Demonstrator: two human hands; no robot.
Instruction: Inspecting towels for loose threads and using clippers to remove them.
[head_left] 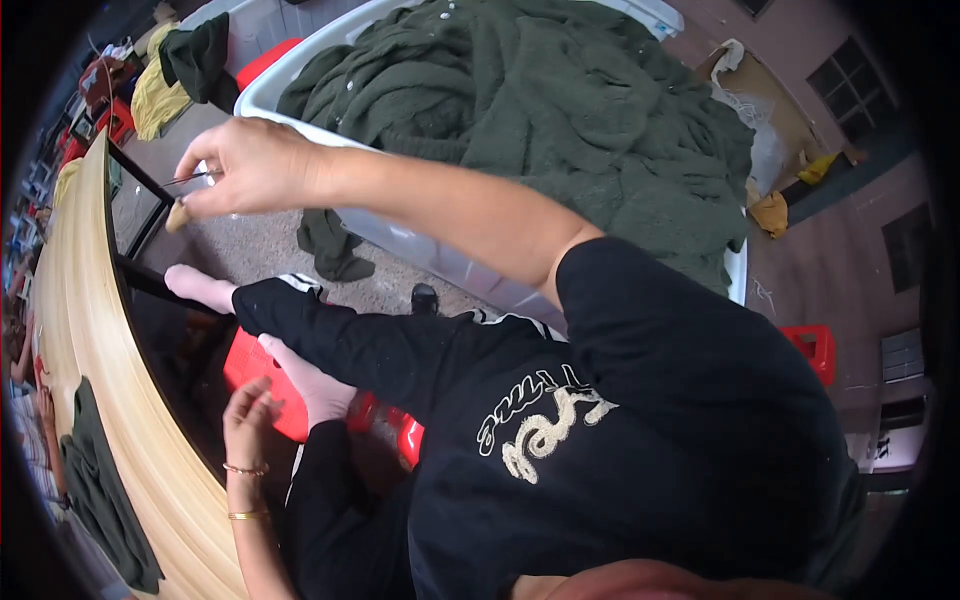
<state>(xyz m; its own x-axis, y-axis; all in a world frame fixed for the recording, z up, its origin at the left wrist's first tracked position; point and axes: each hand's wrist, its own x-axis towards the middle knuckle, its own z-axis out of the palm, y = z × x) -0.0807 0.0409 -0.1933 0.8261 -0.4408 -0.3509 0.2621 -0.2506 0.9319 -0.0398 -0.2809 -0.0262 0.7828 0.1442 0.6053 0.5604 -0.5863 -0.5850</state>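
My right hand [250, 165] is raised at the upper left, its arm reaching across in front of the container. Between its thumb and fingers is a thin metal needle-like tool [192, 178]; its exact kind is too small to tell. A tan cover [177, 216] appears to sit on one fingertip. Lower down, my left hand [250, 415], with bracelets at the wrist, hovers beside the table edge. Its fingers are loosely bent and apart, and nothing shows in them. Closest to that hand are my pink-socked foot [310, 380] and a red plastic stool [255, 365].
A big pale plastic bin [430, 255] heaped with dark green knitted fabric [560, 110] stands ahead. Left is a light wooden table [100, 330] with a dark green knit piece [105, 490]. Green cloth [330, 245] lies on the floor. Another red stool [810, 352] stands right.
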